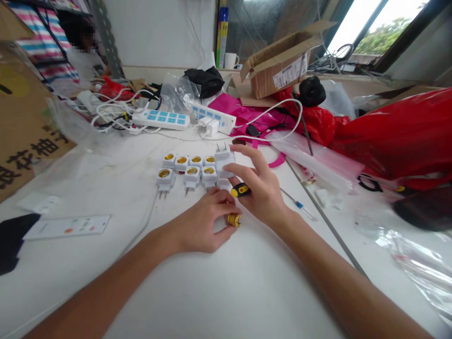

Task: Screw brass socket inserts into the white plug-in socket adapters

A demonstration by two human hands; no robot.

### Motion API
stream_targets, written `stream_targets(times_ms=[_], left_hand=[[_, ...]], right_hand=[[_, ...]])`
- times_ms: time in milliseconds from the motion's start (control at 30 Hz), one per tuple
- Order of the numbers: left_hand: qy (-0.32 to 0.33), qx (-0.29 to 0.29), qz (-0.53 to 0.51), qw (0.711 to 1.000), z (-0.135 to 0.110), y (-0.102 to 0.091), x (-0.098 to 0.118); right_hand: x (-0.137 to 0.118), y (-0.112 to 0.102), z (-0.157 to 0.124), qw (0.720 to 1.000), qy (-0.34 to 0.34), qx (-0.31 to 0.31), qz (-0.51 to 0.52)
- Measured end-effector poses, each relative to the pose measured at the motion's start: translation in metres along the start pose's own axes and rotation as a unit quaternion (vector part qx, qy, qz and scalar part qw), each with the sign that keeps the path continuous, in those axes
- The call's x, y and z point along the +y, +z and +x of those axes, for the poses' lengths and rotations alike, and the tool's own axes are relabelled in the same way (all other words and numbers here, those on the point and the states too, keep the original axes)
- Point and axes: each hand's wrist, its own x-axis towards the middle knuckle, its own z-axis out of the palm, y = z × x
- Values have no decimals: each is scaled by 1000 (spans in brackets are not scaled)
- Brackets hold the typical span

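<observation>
My left hand [205,222] is just above the counter [197,296], thumb and fingers clamped on a small brass shell [233,220], its end turned to the right. My right hand [264,190] is beside it, a little farther out, fingers closed on a white plug [222,161] whose two prongs point up and away from me. In the same hand I hold a screwdriver [240,189], its black and yellow handle end showing below my fingers. The two hands are close together.

Just left of the plug, white sockets [192,175] stand in two rows on the counter, brass-lined openings up; a couple in the near row point their prongs toward me. Part of another white piece shows under my right hand. A blue-ended tester [299,205] lies beyond my right forearm.

Farther back are two power strips [160,118] with tangled white cords [113,110], and a magenta bag [231,106]. A red bag [395,136] fills the right side, and an open box [278,70] sits behind. To my left is a carton [31,122]. Another person [84,61] is at the far left.
</observation>
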Motion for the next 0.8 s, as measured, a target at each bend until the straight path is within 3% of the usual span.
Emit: stream_targets(times_ms=[167, 533, 667, 800], left_hand=[[11, 10, -14, 1000, -3, 0, -8], [-46, 57, -172, 982, 2, -9, -7], [-95, 116, -274, 950, 7, -9, -9], [-154, 166, -415, 881, 16, -4, -16]], right_hand=[[3, 5, 1, 996, -76, 48, -10], [10, 11, 1, 992, -90, 75, -56], [12, 10, 3, 989, -88, 86, -85], [17, 8, 3, 986, -100, 87, -103]])
